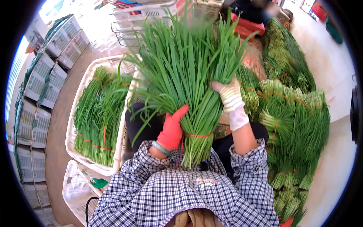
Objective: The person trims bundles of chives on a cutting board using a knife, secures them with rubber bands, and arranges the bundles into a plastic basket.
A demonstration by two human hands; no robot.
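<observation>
A large bundle of garlic chives [189, 83] stands upright before my chest, its leaves fanned out at the top. An orange tie [199, 135] circles its stems near the cut ends. My left hand [172, 130], in a red glove, is closed around the bundle's left side just above the tie. Higher up on the right, my right hand [229, 96], in a white and yellow striped glove, grips the leaves. Its fingers are partly hidden by the chives. A loose red strand hangs beside the stems under my left hand.
To the left, a white plastic crate [124, 130] holds tied chive bundles [98, 121]; another crate [73, 185] sits below it. Many bundles [295, 125] are piled on the right. Stacked crates [145, 15] and a red stool-like object [247, 27] stand behind.
</observation>
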